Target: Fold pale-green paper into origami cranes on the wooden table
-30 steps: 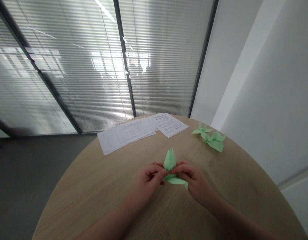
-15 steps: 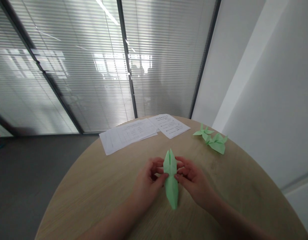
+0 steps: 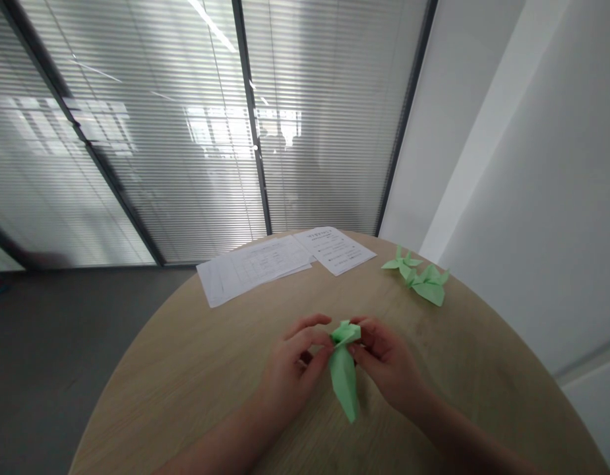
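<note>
A folded piece of light green paper (image 3: pixel 343 382) is between my two hands, over the near middle of the table. Its long pointed end hangs toward me, and its upper part is bent over into a crumpled-looking fold. My left hand (image 3: pixel 297 359) pinches the left edge at the bend with thumb and a finger, while its other fingers arch above. On the other side, my right hand (image 3: pixel 386 356) grips the bent upper part between thumb and fingers. Some of the right fingertips are hidden behind the paper.
Folded green paper figures (image 3: pixel 427 285) lie at the right rear of the round wooden table (image 3: pixel 196 382). Printed white sheets (image 3: pixel 255 267) overlap along the far edge. Behind stands a glass partition with blinds (image 3: pixel 324 165); a white wall (image 3: pixel 542 218) rises on the right.
The two upper points of the green paper, upright before, are now bent down at the middle. My left fingers have lifted and shifted over the fold; the lower tip has swung slightly right.
</note>
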`<action>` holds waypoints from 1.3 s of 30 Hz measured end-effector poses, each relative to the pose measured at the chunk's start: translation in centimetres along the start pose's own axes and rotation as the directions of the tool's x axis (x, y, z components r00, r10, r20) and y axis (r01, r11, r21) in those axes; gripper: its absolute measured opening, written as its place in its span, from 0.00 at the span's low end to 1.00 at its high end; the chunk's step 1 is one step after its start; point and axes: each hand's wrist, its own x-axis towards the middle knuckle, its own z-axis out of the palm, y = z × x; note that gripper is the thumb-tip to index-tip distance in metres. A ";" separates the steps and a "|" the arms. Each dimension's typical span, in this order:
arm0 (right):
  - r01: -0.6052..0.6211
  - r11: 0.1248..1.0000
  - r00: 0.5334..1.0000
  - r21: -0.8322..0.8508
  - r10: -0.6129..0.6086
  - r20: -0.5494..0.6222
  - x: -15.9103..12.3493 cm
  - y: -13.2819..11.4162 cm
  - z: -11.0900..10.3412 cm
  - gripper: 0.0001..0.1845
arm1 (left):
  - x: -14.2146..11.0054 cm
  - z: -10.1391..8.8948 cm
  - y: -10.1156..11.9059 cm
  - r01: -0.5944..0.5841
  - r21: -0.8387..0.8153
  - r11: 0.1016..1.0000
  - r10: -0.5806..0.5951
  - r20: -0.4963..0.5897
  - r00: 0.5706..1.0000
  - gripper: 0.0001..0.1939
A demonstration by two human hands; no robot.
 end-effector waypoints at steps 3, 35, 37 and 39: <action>0.052 0.998 0.999 -0.040 -0.052 -0.010 0.0 0.0 -0.2 0.06 | -0.1 0.1 -0.1 0.002 -0.011 1.000 -0.002 0.003 1.000 0.04; 0.112 0.961 0.992 -0.252 -0.091 0.091 0.1 0.1 -0.9 0.06 | 0.9 0.3 -0.8 0.132 0.060 0.989 -0.140 0.181 0.973 0.11; 0.115 0.946 0.993 -0.303 -0.099 0.068 0.2 -0.2 -1.0 0.04 | 0.9 0.2 -0.9 0.100 0.142 0.985 -0.121 0.146 0.982 0.10; 0.118 0.939 0.993 -0.323 -0.112 0.036 0.4 -0.3 -1.2 0.02 | 1.0 0.0 -0.9 0.040 0.235 0.971 -0.063 0.088 0.994 0.08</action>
